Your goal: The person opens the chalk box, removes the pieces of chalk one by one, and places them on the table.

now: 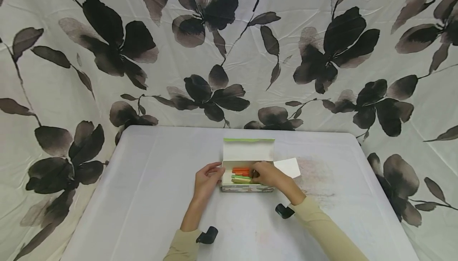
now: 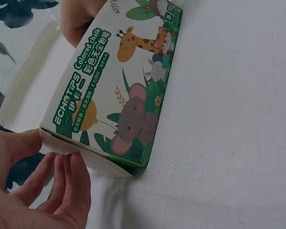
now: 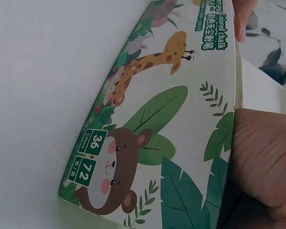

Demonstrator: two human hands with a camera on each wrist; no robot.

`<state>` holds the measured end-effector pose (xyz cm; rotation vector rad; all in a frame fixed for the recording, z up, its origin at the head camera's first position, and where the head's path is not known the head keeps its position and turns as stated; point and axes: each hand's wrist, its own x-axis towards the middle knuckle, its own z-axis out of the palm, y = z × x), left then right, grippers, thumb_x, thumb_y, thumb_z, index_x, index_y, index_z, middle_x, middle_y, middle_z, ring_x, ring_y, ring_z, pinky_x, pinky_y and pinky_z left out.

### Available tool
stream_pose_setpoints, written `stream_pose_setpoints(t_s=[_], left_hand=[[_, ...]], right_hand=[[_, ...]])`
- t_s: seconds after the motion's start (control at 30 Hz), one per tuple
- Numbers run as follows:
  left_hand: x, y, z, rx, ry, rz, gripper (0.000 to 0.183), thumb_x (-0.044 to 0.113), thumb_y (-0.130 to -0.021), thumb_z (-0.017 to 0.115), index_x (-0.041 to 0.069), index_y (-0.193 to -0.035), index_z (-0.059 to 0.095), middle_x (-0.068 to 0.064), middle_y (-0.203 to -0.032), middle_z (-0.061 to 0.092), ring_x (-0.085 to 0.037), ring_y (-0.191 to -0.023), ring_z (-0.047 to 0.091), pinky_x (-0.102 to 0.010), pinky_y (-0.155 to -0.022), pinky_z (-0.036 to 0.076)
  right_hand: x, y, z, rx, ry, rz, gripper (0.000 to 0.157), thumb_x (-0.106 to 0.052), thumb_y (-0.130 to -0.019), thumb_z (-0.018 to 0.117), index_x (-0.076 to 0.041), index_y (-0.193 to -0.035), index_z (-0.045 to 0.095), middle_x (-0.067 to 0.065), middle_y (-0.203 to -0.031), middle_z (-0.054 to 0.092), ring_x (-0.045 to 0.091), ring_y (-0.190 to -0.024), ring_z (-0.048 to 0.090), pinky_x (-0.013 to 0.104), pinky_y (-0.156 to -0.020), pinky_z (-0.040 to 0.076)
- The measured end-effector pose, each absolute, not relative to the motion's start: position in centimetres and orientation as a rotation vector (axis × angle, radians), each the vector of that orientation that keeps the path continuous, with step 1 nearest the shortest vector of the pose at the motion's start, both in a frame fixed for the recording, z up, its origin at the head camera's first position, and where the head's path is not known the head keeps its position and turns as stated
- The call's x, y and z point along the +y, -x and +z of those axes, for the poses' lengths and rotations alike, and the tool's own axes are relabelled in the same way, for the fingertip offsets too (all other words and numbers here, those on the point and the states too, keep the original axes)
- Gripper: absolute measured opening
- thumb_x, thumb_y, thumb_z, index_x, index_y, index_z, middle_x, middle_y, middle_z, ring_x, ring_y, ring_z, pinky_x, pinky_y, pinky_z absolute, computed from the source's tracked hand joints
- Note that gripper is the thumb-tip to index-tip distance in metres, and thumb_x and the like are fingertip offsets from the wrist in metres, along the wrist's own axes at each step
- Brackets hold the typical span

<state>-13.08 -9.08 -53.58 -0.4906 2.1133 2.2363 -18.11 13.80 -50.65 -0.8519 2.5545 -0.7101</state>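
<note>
Chalk box [image 1: 247, 188] sat open, far half of tbl [image 1: 243, 221].
I had room on near side, also L. L hand [image 1: 207, 181] touched box end, fingers loosely bent; R hand [image 1: 266, 173] was in box, tips hidden, cdn't tell if gripping chalk sticks [image 1: 240, 170]. Risk: sideways drag w/ light L support cd've skidded box. Lid [image 1: 248, 149] stood near rear edge [image 1: 186, 129].

Box [image 2: 115, 88] reads "ECHOTIPS Colored chalk", "36 Colors", "72".

High head view, wrist close-ups, shared box [image 2: 117, 88]
</note>
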Motion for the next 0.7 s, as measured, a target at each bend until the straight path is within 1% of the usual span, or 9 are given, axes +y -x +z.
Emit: stream_pose_setpoints(t_s=[0.1,0.23,0.37,0.43,0.53,0.7], left_hand=[[-8.9,13.0,-53.0,2.112,0.478,2.234,0.037,0.005,-0.094,0.074,-0.011,-0.126,0.065,-0.020,-0.105,0.067,-0.010,-0.075,0.063,-0.022,-0.063,0.056],[-8.6,12.3,-50.9,2.128,0.461,2.225,0.036,0.001,-0.093,0.071,-0.015,-0.125,0.063,-0.025,-0.105,0.066,-0.009,-0.074,0.062,-0.024,-0.064,0.056],[-8.5,12.6,-51.9,2.128,0.474,2.242,0.036,0.005,-0.093,0.074,-0.011,-0.125,0.066,-0.021,-0.105,0.067,-0.008,-0.074,0.062,-0.021,-0.063,0.055],[-8.6,13.0,-53.2,2.135,0.507,2.228,0.036,0.008,-0.093,0.075,-0.007,-0.125,0.068,-0.018,-0.106,0.068,-0.009,-0.076,0.063,-0.021,-0.063,0.055],[-8.7,13.1,-53.6,2.165,0.528,2.204,0.034,0.011,-0.093,0.077,-0.003,-0.124,0.070,-0.016,-0.106,0.069,-0.011,-0.079,0.064,-0.021,-0.065,0.055],[-8.8,13.0,-53.6,2.181,0.531,2.196,0.033,0.011,-0.093,0.077,-0.002,-0.123,0.070,-0.016,-0.106,0.068,-0.012,-0.079,0.064,-0.021,-0.065,0.055]], right_hand=[[14.0,18.4,-50.7,2.537,0.852,-0.709,0.011,-0.004,-0.088,0.081,-0.001,-0.093,0.071,0.003,-0.085,0.068,0.010,-0.074,0.059,0.024,-0.068,0.052],[14.2,18.7,-50.7,2.509,0.887,-0.721,0.007,-0.002,-0.089,0.079,-0.001,-0.090,0.072,0.002,-0.082,0.066,0.007,-0.070,0.054,0.021,-0.065,0.049],[14.3,18.7,-50.7,2.496,0.930,-0.732,0.006,0.000,-0.089,0.078,-0.001,-0.086,0.073,0.003,-0.079,0.066,0.006,-0.068,0.051,0.020,-0.062,0.046],[14.3,18.7,-50.6,2.491,0.947,-0.729,0.006,0.000,-0.089,0.078,0.000,-0.087,0.072,0.004,-0.079,0.066,0.006,-0.068,0.050,0.020,-0.062,0.046],[14.4,18.7,-50.5,2.473,0.971,-0.711,0.003,0.000,-0.090,0.076,0.000,-0.091,0.073,0.003,-0.081,0.066,0.006,-0.070,0.050,0.021,-0.064,0.045],[15.1,18.7,-49.7,2.440,1.037,-0.740,0.002,0.001,-0.094,0.071,0.000,-0.094,0.073,0.004,-0.082,0.065,0.008,-0.070,0.050,0.022,-0.063,0.045]])
